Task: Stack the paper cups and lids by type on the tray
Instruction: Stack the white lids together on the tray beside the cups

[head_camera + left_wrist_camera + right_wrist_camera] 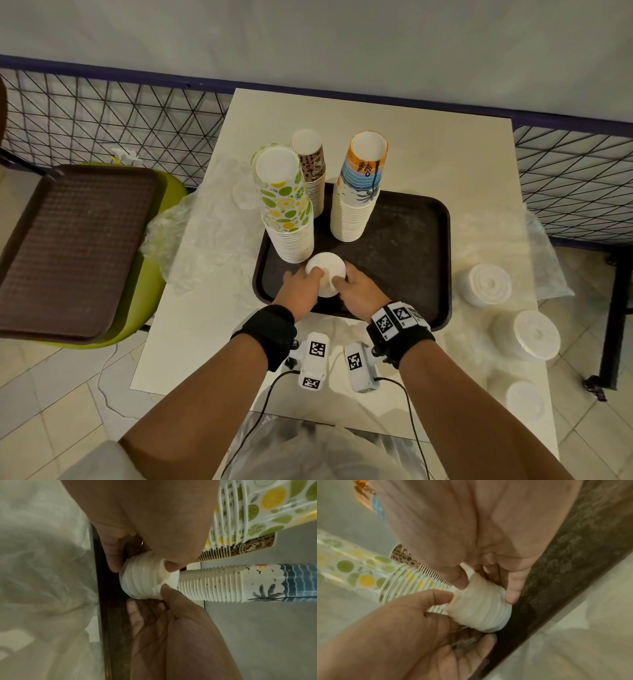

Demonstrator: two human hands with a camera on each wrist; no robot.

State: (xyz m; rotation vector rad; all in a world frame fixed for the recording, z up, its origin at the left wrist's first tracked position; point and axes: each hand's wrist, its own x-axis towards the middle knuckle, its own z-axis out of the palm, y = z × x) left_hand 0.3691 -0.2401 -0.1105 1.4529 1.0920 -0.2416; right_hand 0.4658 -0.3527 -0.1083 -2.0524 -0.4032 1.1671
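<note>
A short stack of white lids point(325, 274) stands on the near part of the dark tray point(411, 240), low and centre in the head view, its long axis upright. Both hands are on it. The left hand point(298, 287) comes at it from the left, thumb on the top edge and fingers curled round the side; the right hand point(356, 291) mirrors it from the right. In the left wrist view the fingertips point(171, 566) press the ribbed side of the stack and its base appears to touch the tray floor, though I cannot be sure it is fully set down. The stack lies straight ahead of both wrists, between them, neither hand clearly nearer.

Just behind it, touching or nearly so, rises the tall lemon-print cup stack point(287, 212); the brown cup stack point(311, 171) stands behind that, and the beach-print cup stack point(359, 192) stands apart towards the upper right of the tray. I judge any release should go straight up and back, since the lemon-print column leans close.

At the right of the frame, off the tray, more lid stacks point(486, 284) wait on the table point(205, 325) among clear plastic wrap point(191, 233).
</note>
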